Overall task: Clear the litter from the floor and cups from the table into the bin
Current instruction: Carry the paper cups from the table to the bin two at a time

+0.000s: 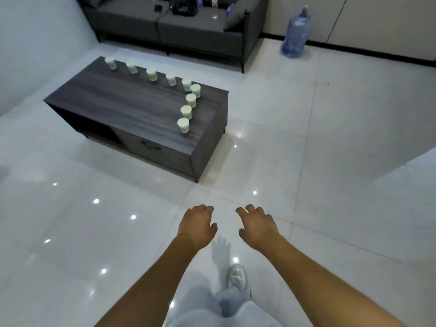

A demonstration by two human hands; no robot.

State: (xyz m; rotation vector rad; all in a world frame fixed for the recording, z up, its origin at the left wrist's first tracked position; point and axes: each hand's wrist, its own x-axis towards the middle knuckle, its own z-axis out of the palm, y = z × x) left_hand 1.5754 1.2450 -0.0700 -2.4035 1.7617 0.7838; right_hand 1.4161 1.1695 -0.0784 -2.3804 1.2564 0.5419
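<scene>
Several pale green cups stand upright in an L-shaped row on a dark wooden table (132, 105); the nearest cup (183, 125) is at the table's right front, the farthest cup (110, 62) at its back left. My left hand (197, 224) and my right hand (256, 224) hang palm-down over the bare floor, well short of the table, fingers loosely spread and holding nothing. No bin and no litter show in this view.
A dark grey sofa (200, 31) with a few items on it stands behind the table. A blue water jug (295, 36) sits by the back wall on the right. White glossy tiles cover the floor. My shoe (236, 277) is below my hands.
</scene>
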